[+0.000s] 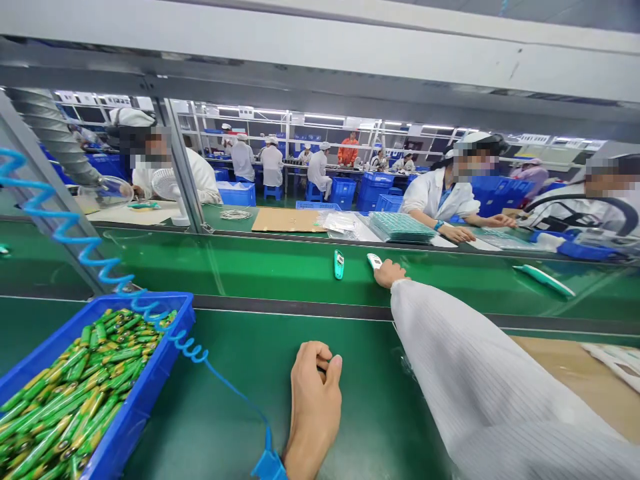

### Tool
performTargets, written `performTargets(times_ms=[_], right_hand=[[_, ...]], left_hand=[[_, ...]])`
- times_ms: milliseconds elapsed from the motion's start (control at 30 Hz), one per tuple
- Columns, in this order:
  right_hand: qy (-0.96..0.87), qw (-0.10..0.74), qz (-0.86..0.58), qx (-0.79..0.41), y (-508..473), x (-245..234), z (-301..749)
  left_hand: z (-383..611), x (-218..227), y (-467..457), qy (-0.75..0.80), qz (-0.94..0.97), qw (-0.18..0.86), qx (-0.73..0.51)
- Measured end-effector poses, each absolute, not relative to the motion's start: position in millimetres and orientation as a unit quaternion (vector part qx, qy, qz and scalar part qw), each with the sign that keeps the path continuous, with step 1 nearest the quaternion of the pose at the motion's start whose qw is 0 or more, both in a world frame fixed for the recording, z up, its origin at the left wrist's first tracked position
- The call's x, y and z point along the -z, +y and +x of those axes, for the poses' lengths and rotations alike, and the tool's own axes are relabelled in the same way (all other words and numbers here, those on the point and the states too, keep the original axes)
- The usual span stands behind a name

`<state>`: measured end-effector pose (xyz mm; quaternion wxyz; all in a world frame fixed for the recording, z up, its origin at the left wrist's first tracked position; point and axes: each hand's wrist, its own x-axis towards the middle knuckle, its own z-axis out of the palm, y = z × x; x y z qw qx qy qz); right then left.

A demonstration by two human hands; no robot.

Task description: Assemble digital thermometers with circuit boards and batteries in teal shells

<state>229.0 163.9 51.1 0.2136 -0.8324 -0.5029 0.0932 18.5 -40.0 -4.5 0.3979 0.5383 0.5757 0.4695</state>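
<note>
My left hand (315,397) rests curled on the green belt (215,427), fingers closed, with nothing visible in it. A blue wrist strap (269,467) sits at its wrist, and a coiled blue cord (185,343) runs from it. Stretched forward in a white ribbed sleeve (480,380), my right hand (390,273) has its fingers on a small white device (374,261). A teal device (339,264) lies just left of that hand. Farther right lies a long teal-and-white device (545,280). A blue crate (150,373) at lower left holds several green cylindrical batteries (85,380).
A cardboard sheet (575,377) lies at lower right. Beyond a metal frame (180,167), co-workers in white smocks sit at a facing bench with a green tray of parts (401,227). Several blue crates stand farther back among more workers.
</note>
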Motion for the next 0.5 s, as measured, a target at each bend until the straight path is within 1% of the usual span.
performTargets(times_ms=[67, 133, 333, 500], right_hand=[[-0.511, 0.193, -0.836, -0.054, 173, -46, 215], [-0.546, 0.177, -0.817, -0.051, 180, -38, 195], [-0.575, 0.121, -0.798, -0.133, 179, -17, 153], [-0.656, 0.105, -0.725, -0.181, 143, -22, 155]], left_hand=[[19, 7, -39, 0.57, 0.53, 0.398, -0.486], [19, 8, -39, 0.567, 0.524, 0.397, -0.496], [18, 6, -37, 0.569, 0.523, 0.391, -0.5], [17, 2, -37, 0.571, 0.516, 0.404, -0.495]])
